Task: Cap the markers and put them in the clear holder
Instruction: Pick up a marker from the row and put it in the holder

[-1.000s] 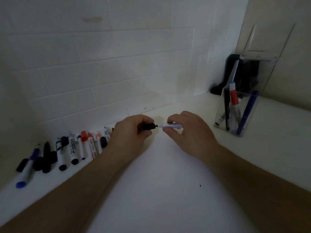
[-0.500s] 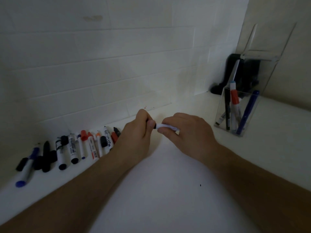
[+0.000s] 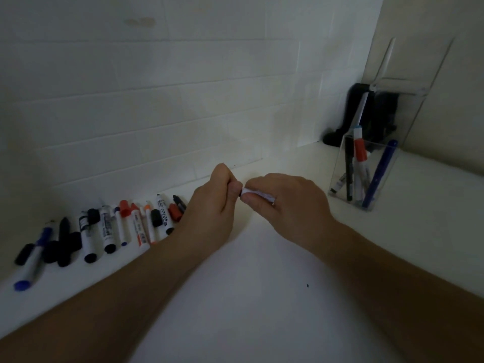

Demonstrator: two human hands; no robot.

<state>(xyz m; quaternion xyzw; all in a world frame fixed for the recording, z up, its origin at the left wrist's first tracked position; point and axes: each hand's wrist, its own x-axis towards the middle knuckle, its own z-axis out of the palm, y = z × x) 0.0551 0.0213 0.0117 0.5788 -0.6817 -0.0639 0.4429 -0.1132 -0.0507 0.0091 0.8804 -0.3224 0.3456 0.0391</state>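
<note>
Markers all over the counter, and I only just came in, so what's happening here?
A person is capping markers. The right hand pinches a white marker, and the left hand is closed around its end, where the cap is hidden. A row of loose markers and caps lies along the wall to the left. The clear holder on the right already holds several markers.

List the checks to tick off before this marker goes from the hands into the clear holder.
1. Marker held: ok. The right hand grips the white marker.
2. Cap seated: cannot tell. The left hand is curled over that end and hides the cap.
3. Holder upright and open at the top: ok. The clear holder stands to the right.
4. Room inside: ok. A few markers lean in it.
5. Path from hands to holder: ok, bare counter.
6. Work left: not ok. A row of markers and caps lies on the left.
</note>
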